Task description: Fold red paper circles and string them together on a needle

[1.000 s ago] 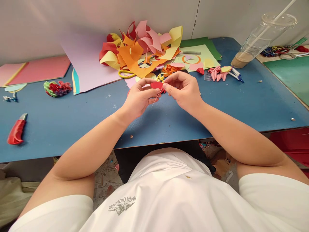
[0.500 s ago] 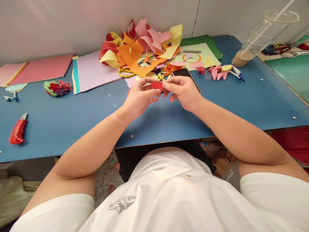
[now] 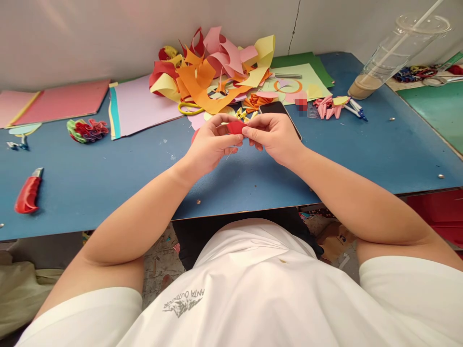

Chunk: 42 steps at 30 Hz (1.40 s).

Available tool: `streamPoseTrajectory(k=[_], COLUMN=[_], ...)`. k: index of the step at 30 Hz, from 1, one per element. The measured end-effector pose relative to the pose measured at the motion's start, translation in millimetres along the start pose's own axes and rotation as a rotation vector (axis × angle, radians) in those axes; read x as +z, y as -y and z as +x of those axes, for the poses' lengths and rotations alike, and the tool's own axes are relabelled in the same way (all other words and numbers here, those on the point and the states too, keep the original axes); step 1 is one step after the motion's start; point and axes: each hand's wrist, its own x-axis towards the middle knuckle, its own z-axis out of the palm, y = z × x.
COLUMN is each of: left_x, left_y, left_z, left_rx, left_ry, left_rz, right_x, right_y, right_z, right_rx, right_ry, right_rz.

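A small piece of red paper (image 3: 236, 127) is held up between my two hands above the blue table. My left hand (image 3: 210, 143) pinches its left side, with the fingers curled behind it. On its right edge, the thumb and forefinger of my right hand (image 3: 273, 135) press together. A thin needle-like sliver (image 3: 229, 153) pokes out below the left fingers; most of it is hidden. Just behind my right hand lies a dark phone (image 3: 280, 110). Small folded yellow paper pieces (image 3: 246, 114) sit beyond the fingertips.
Colourful paper scraps (image 3: 213, 72) heap against the wall, with yellow-handled scissors (image 3: 190, 109) beside them. A red utility knife (image 3: 29, 193) and a ruffled paper flower (image 3: 87, 130) lie left. Folded pink pieces (image 3: 328, 107) and a tall plastic cup (image 3: 387, 58) with a straw stand right.
My right fingers have closed in on the red paper's edge, nearer the left hand. The thin sliver shows less than before. The view has shifted very slightly.
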Motion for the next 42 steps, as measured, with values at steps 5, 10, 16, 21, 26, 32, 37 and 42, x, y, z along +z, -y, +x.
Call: streamPoseTrajectory(k=[5, 10, 16, 21, 26, 32, 37, 42], left_x=[0.8, 0.0, 1.0, -0.1, -2.1, -2.4, -1.3, -0.7], left_y=[0, 2, 6, 8, 10, 9, 5, 8], left_z=[-1, 0, 1, 2, 4, 4, 1, 2], left_rx=[0.008, 0.011, 0.099, 0.153, 0.164, 0.206, 0.152, 0.172], left_ry=[-0.029, -0.039, -0.045, -0.033, -0.036, -0.022, -0.044, -0.035], left_rz=[0.036, 0.064, 0.080, 0.077, 0.085, 0.070, 0.043, 0.044], right_x=[0, 0, 1, 3, 1, 3, 3, 2], right_y=[0, -2, -3, 1, 2, 2, 0, -3], right_z=[-2, -3, -2, -3, -2, -2, -2, -2], right_rx=[0.032, 0.049, 0.035, 0.040, 0.046, 0.014, -0.018, -0.045], right_ry=[0.017, 0.041, 0.031, 0.022, 0.033, 0.026, -0.008, 0.040], right_rz=[-0.023, -0.043, -0.039, 0.004, -0.027, -0.001, 0.025, 0.055])
